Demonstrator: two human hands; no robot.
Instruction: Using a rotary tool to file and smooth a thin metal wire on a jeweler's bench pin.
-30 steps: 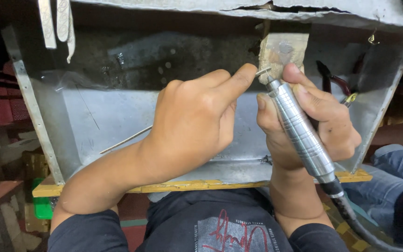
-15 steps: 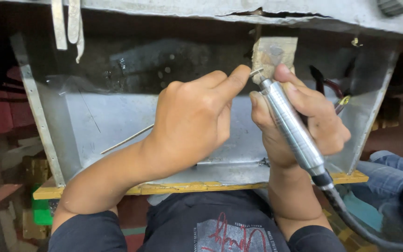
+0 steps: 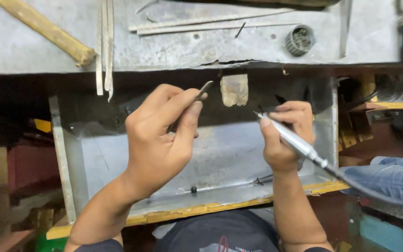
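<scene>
Fingers [image 3: 190, 109] pinch a thin metal strip [image 3: 204, 88]; right fingers [image 3: 288, 112] grip the rotary handpiece [image 3: 291, 138] (wooden peg [image 3: 234, 89] between).

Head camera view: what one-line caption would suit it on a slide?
Left hand pinches a thin metal strip while the right hand grips a corded rotary handpiece over a metal tray.

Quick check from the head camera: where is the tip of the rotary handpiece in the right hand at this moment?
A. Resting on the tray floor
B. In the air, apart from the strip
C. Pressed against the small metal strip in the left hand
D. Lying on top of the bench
B: the handpiece tip points up-left in open air, while the left hand holds the metal strip well away from it.
</scene>
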